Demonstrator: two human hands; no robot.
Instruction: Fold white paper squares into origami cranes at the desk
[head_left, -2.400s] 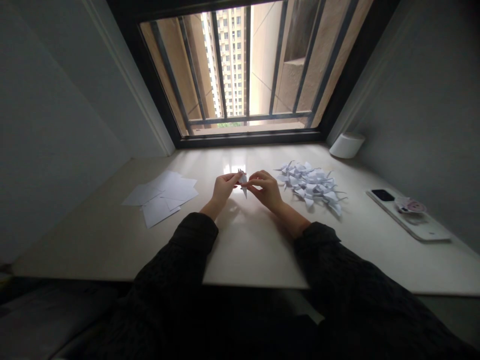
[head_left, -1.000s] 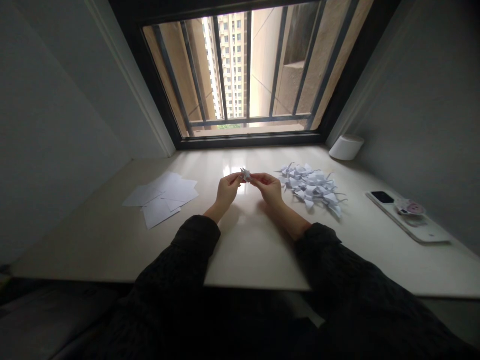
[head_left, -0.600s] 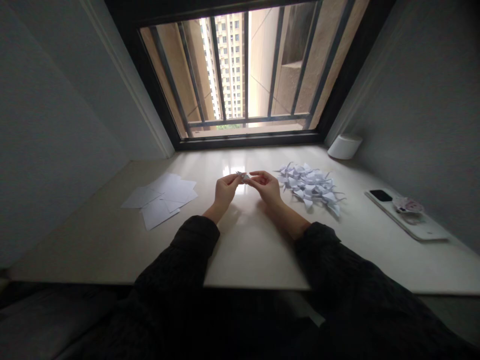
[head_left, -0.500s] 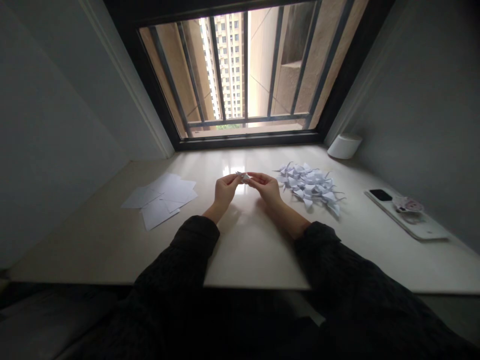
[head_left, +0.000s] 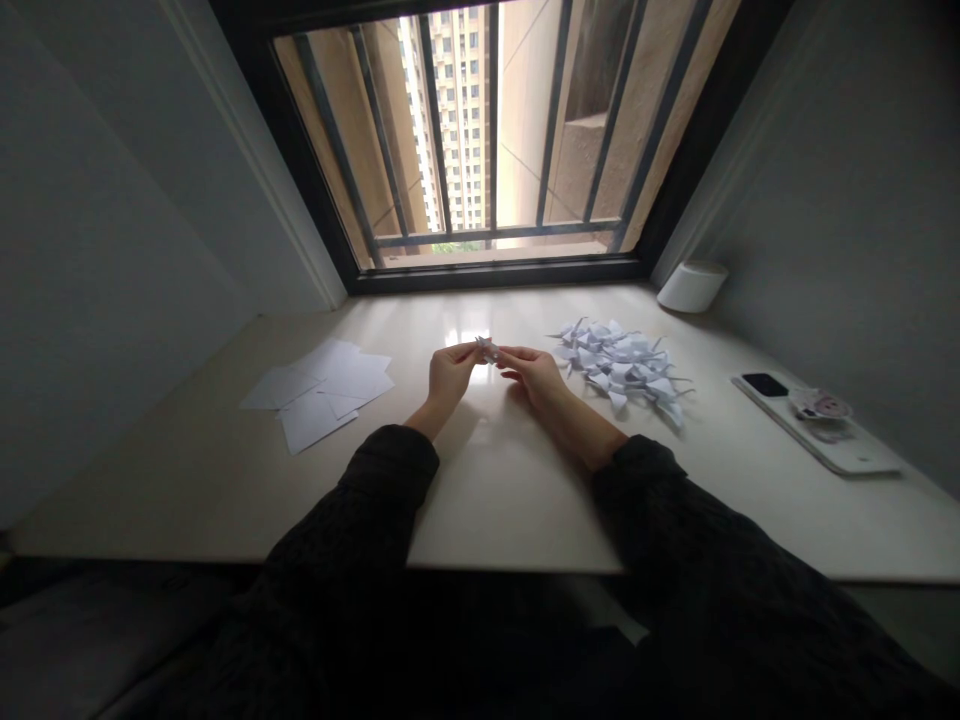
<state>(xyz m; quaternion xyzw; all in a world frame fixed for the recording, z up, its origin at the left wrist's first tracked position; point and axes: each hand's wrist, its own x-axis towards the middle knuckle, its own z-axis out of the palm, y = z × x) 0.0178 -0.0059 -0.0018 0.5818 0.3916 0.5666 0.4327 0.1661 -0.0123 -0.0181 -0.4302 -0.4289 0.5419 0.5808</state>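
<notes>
Between my two hands is a small folded white paper piece [head_left: 487,350], its points sticking up; it looks like a paper crane, though fingers cover part of it. My left hand [head_left: 451,376] pinches it from the left with thumb and fingers. From the right, my right hand [head_left: 534,374] pinches its other side, the lower fingers a little apart from the paper. Close to the right hand lies a pile of folded white paper cranes [head_left: 619,365]. Flat white paper sheets [head_left: 322,390] overlap one another to the left of my left hand.
All this is on a pale, glossy window ledge [head_left: 495,500], whose front edge is close to my body. A phone [head_left: 817,425] with a round grip lies at the right. In the back right corner stands a white cylindrical object [head_left: 691,287]. A barred window [head_left: 491,140] rises behind.
The paper piece has turned slightly and shows more of its points. The right hand's lower fingers have spread a little away from it. The view has shifted slightly.
</notes>
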